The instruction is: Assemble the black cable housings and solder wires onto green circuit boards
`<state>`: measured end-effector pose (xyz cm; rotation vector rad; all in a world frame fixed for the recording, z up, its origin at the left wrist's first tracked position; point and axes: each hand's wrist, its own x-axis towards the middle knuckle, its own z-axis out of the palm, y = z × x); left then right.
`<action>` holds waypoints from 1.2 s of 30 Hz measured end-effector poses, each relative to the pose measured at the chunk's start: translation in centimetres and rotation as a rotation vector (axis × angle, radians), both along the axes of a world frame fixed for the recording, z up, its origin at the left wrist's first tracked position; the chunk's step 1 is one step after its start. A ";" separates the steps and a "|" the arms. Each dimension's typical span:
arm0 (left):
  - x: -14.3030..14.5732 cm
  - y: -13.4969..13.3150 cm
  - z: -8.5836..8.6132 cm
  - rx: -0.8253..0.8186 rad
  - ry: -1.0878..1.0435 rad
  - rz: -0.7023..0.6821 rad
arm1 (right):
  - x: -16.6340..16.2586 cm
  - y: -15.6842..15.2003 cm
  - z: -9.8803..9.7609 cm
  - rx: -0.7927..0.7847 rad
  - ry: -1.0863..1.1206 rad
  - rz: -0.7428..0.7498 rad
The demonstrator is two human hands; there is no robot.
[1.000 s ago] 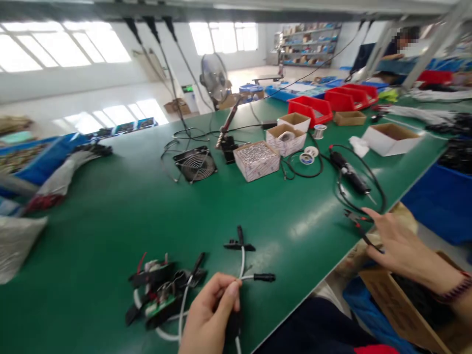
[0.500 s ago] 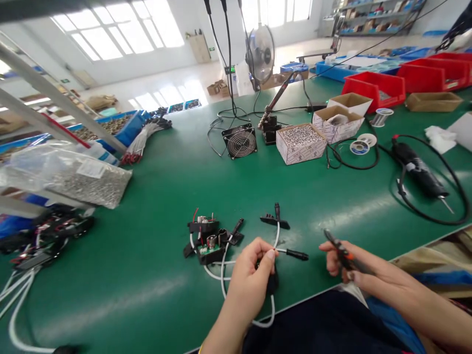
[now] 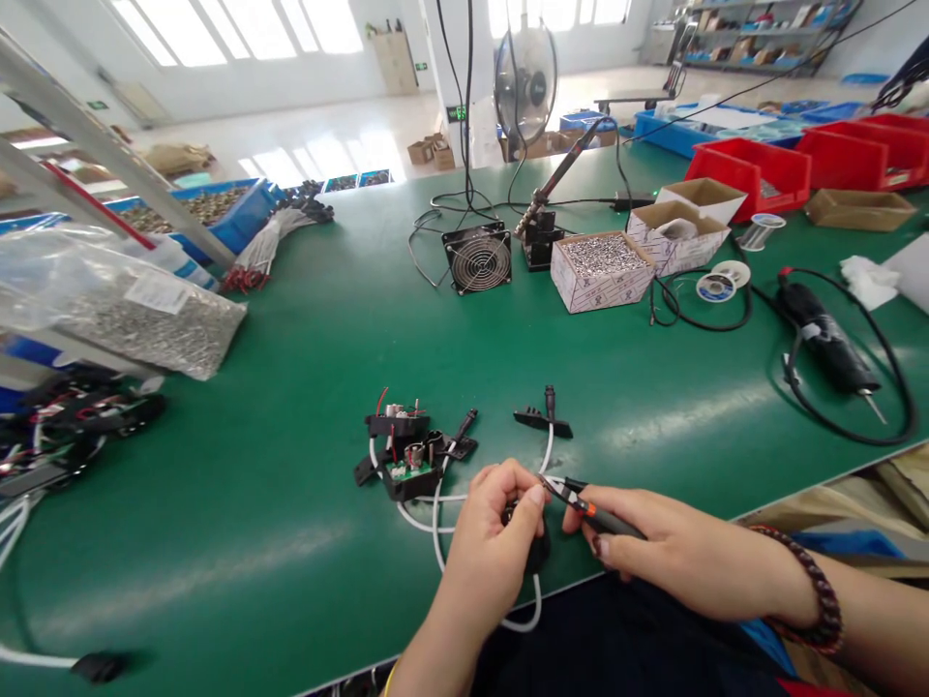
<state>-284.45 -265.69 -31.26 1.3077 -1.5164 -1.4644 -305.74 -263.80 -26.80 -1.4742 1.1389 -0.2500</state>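
Note:
My left hand is closed around a black cable-fitted housing, mostly covered by the fingers. A white cable loops out below it. In my right hand is a pair of pliers with dark handles and orange marks; their jaws reach my left thumb and index fingertips. What lies between the jaws is too small to make out. Left of my hands, black housings with a green circuit board sit on the table, white cables attached. A black plug stands beyond my left hand, beside a flat black piece.
The green table also carries a small square fan, a soldering iron on its stand, a box of metal parts, solder spools and a black power tool. A bag of parts lies left.
My right hand has moved left with the pliers, bringing their jaws to my left fingertips. My left hand keeps its hold on the housing. The camera view has shifted slightly.

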 end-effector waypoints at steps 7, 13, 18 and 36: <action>-0.1 0.0 0.3 -0.033 -0.030 -0.032 | -0.1 0.1 -0.4 0.164 -0.052 -0.032; -0.1 0.0 0.4 -0.037 -0.043 -0.046 | 0.0 -0.1 -0.5 0.224 -0.079 -0.041; -0.1 0.0 0.4 -0.026 -0.050 -0.052 | 0.0 -0.1 -0.6 0.153 -0.054 -0.007; -0.3 0.1 0.4 0.079 -0.021 -0.009 | -0.3 0.5 -1.4 0.118 -0.090 -0.089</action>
